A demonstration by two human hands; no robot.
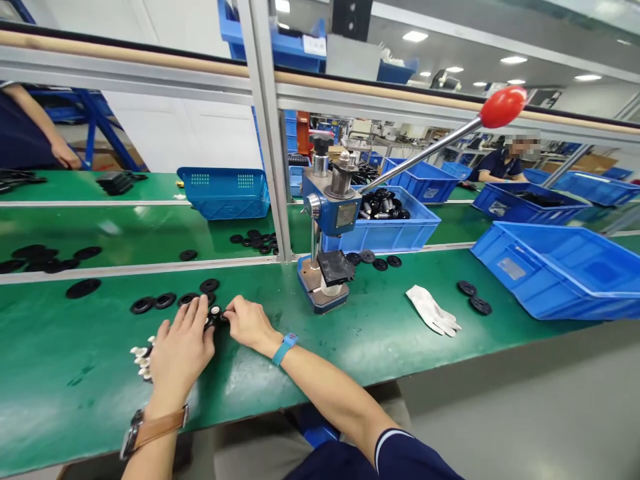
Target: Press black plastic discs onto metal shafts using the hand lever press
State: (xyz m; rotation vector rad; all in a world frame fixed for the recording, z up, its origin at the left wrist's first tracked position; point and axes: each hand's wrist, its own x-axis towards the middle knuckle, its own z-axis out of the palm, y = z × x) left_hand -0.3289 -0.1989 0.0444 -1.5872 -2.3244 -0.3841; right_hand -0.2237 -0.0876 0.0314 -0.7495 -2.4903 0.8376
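My left hand [181,347] and my right hand [249,323] meet on the green table [90,373], both pinched on a small black round part with a white centre [215,313]. Loose black round parts [153,302] lie just beyond my fingers. Several small white pieces [141,357] sit to the left of my left hand. A blue hand press [327,227] with a long lever and red knob [503,107] stands right of my right hand.
A white glove [433,311] and two black discs [474,297] lie to the right. Blue bins [560,267] stand at right, a blue basket [225,192] behind. A metal post [270,133] rises ahead. Other people work at the far left and far right.
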